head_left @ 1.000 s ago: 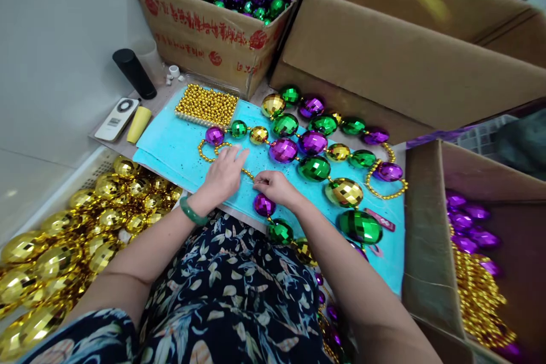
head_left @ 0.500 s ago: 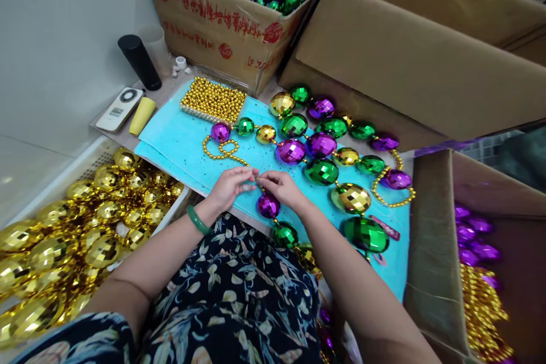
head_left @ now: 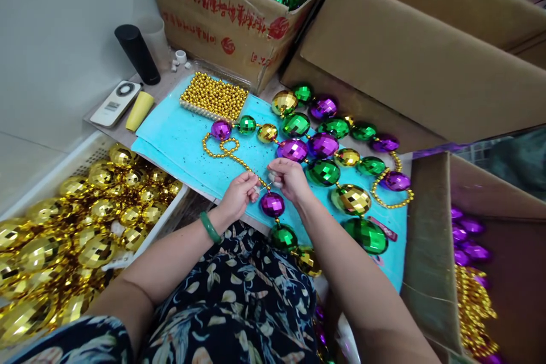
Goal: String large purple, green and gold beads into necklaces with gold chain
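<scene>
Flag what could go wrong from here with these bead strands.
The thin thread stretched between the left hand and right hand could slip or snap, perhaps loosening the gold bead strand beside it. The loose gold beads sit heaped in an uncovered tray, so a bump might scatter them.

Bauble strand (head_left: 282, 237) partly behind right forearm (head_left: 345, 261)

Small craft workshop, cardboard box (head_left: 222, 23) of baubles, crate (head_left: 81, 168) of gold ornaments, bead tray (head_left: 245, 107)
</scene>
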